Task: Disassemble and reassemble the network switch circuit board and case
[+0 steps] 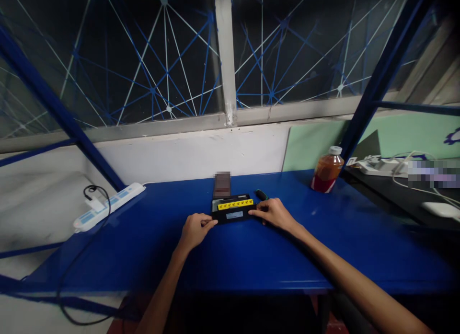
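Between my two hands is a black casing panel [234, 216] with a pale label, tilted up on its edge. Just behind it shows a yellow row of ports [235, 205], like those of an opened network switch, with greyish and black parts around it. My left hand [194, 230] pinches the panel's left end between thumb and fingers. At the right end, the thumb of my right hand [275, 214] presses the front face while its fingers curl behind. A screwdriver-like tool with a dark green handle [261, 195] lies just beyond my right hand.
The blue table [151, 257] carries a brown flat object [222, 184], partly blurred, behind the casing. A white power strip [109, 207] with a black cable lies left. To the right stand a bottle of reddish drink [327, 169] and a black surface with white cables [402, 180].
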`<state>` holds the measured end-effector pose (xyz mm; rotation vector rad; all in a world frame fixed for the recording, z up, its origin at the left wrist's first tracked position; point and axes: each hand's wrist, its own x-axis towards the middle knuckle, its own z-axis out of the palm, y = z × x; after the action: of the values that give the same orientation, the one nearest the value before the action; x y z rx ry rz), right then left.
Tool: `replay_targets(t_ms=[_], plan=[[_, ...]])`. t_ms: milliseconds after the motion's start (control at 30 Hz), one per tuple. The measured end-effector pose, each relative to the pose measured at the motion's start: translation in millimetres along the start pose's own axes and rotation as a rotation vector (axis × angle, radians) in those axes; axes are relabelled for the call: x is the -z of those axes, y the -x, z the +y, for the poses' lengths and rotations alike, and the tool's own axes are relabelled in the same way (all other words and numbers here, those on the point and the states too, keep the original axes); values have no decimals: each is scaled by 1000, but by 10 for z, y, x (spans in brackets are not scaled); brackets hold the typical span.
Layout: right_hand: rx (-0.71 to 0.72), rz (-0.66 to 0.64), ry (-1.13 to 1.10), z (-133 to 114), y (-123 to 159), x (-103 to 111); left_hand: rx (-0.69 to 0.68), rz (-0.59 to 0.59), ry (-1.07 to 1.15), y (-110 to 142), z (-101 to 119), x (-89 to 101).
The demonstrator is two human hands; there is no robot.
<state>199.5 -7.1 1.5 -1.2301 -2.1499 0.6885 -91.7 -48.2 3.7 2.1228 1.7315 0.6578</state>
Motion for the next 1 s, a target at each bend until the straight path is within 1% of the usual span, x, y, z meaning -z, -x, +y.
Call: replay_targets(t_ms=[200,267,367,500,633,700,833,900,1000], plan=[[-16,36,-53,1,-17,-78,110,10,103,-13,1,-49],[-10,39,-67,-9,-13,-97,144,35,87,-19,7,-60],[10,79,-79,-24,-12,-130,156,64,45,-19,25,-64],[40,142,26,-25,-35,-186,154,72,25,-10,48,-55],[82,202,109,-4,-67,-226,156,72,76,-25,41,-47],[83,191,82,5,-77,-232,160,68,98,-40,26,-49],[49,114,-26,23,-85,-223,180,71,94,-56,5,-62],[40,76,-41,30,-88,-209,165,74,42,-52,14,-74],[32,45,-16,31,-94,-184,120,107,-124,-35,50,-102]])
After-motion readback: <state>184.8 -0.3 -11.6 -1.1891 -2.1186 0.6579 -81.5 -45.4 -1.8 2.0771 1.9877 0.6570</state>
